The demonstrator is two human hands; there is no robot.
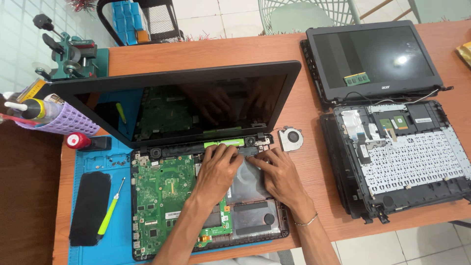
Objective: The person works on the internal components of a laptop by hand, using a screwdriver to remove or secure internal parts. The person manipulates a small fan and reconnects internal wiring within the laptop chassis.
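An opened laptop lies in front of me with its cover off, green circuit board exposed and dark screen tilted up. My left hand rests fingers-down on the laptop's upper middle, fingertips at the hinge strip with a green part. My right hand lies beside it on the silver metal plate, fingertips pressing near the right hinge. Neither hand visibly holds a tool.
A small round fan sits right of the hinge. A second dismantled laptop lies at right. On the blue mat at left lie a green-handled screwdriver, a black pad and loose screws. A purple basket of tools stands far left.
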